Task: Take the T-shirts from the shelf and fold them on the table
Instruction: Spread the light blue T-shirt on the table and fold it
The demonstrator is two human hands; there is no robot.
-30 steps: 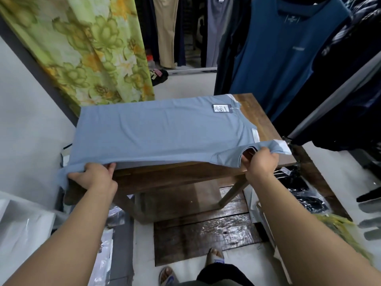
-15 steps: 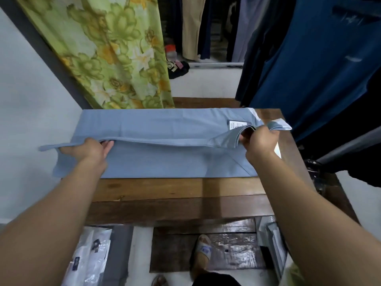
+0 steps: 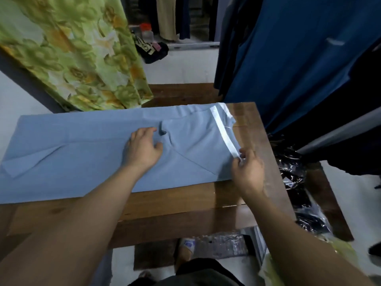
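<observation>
We've got the light-blue T-shirt (image 3: 86, 153) lying flat across the wooden table (image 3: 185, 205), folded lengthwise already by the look of it, w/ its left end running off the frame's left edge, so we can't tell whether that end overhangs the table. Our left hand (image 3: 144, 148) rests on the cloth near the middle, fingers loosely spread & only lightly curved, pressing down beside a small puckered ridge in the fabric. Our right hand (image 3: 247, 168) is at the shirt's right end, thumb & fingertips pinched together on the near tip of the white trim strip (image 3: 221, 131) that runs along that edge. We'd judge this as the smoothing/squaring step before the next fold. Risks from here: if we tug the strip too hard w/o the left hand pinning firmly, the whole shirt slides right & the layers underneath shift out of line. The pucker by the left fingers could get folded in as a crease if not flattened first. The diagonal flap at the lower left may be tucked unevenly, so a crosswise fold could come out lopsided. Also the dark blue garments (image 3: 299, 58) hang close over the table's far-right corner & could snag the cloth if we lift it.
</observation>
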